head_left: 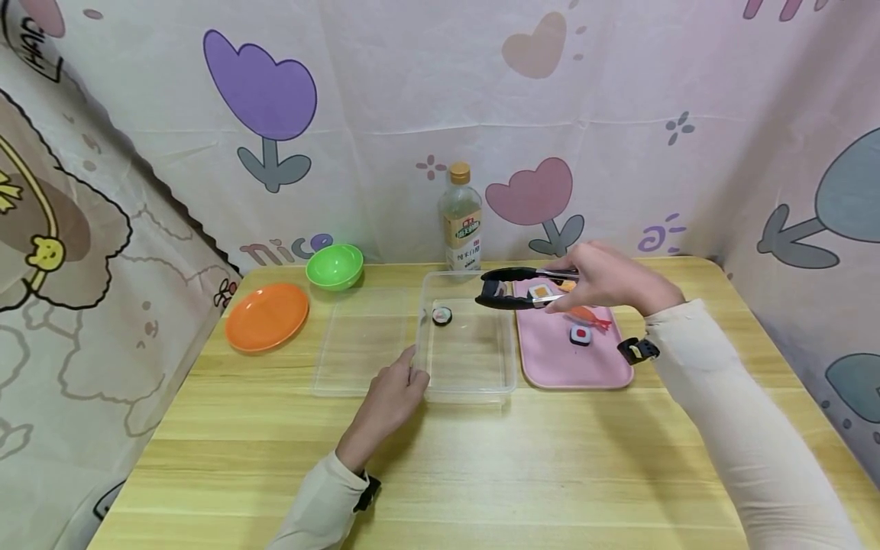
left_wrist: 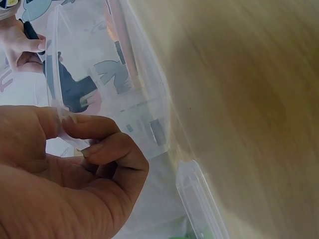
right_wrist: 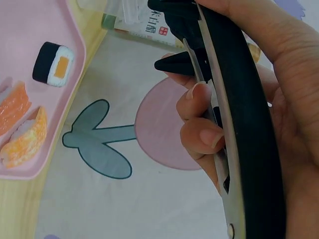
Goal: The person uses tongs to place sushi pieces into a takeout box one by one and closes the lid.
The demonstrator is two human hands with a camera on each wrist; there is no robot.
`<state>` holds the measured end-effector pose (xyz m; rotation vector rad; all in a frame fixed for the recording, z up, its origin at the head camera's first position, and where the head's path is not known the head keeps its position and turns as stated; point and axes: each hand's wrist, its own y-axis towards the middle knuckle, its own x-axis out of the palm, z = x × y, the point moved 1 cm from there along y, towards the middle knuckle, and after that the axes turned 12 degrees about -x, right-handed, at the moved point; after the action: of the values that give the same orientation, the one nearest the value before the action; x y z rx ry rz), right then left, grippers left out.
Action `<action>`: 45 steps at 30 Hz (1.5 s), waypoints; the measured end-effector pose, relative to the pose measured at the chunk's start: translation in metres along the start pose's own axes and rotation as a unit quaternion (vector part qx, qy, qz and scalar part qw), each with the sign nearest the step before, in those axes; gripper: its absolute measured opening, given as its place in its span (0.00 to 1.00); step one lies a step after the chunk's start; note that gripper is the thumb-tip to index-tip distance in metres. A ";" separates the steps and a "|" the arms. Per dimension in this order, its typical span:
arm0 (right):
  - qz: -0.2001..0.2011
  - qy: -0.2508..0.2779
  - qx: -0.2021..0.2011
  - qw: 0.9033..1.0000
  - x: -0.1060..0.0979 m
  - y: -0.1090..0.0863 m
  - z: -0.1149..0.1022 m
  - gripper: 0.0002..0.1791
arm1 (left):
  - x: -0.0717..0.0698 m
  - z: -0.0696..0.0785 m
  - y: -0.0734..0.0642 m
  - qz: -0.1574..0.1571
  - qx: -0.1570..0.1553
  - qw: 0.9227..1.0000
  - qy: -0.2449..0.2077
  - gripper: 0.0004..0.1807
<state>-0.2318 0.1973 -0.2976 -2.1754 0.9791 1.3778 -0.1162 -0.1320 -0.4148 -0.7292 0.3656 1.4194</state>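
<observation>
My left hand [head_left: 395,393] pinches the left rim of a clear plastic box [head_left: 505,386] between thumb and fingers, plain in the left wrist view. Inside the box, near its left wall, lies a small sushi roll [head_left: 442,315] with a black edge. Black-and-metal tongs [head_left: 512,273] are gripped in my right hand [head_left: 598,279], their tips over the box's right side. I cannot tell whether the tips hold a piece. On the pink tray [head_left: 550,370] lie a roll with a yellow centre [right_wrist: 61,67], a red-centred roll [head_left: 580,334], and orange-topped sushi [right_wrist: 25,139].
Left of the box lies a clear flat lid [head_left: 357,344]. Farther left are an orange plate [head_left: 266,317] and a green bowl [head_left: 334,267]. A bottle with a yellow cap [head_left: 462,221] stands behind the box, close to the patterned cloth backdrop [head_left: 385,99].
</observation>
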 end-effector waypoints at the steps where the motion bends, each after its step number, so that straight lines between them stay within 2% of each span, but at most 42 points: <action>1: -0.003 0.001 0.000 1.000 0.000 0.001 -0.001 0.37 | 0.000 0.000 0.000 0.000 0.000 1.000 0.000 0.31; 12: -0.037 -0.005 -0.049 0.998 0.013 0.019 -0.012 0.35 | 0.001 0.000 0.001 0.002 0.000 1.000 0.002 0.31; 20: -0.065 -0.029 -0.054 0.996 0.027 0.029 -0.023 0.33 | 0.001 0.000 0.001 -0.001 -0.002 1.000 -0.003 0.31; 27: -0.089 -0.043 -0.075 0.992 0.040 0.044 -0.030 0.33 | 0.001 0.000 0.000 -0.005 -0.005 1.000 -0.007 0.31; 45: -0.116 -0.053 -0.069 0.989 0.043 0.061 -0.040 0.32 | 0.000 0.001 0.000 -0.003 -0.007 1.000 -0.002 0.32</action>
<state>-0.2391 0.1150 -0.3157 -2.2050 0.5867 1.4679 -0.1162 -0.1314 -0.4144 -0.7393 0.3504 1.4185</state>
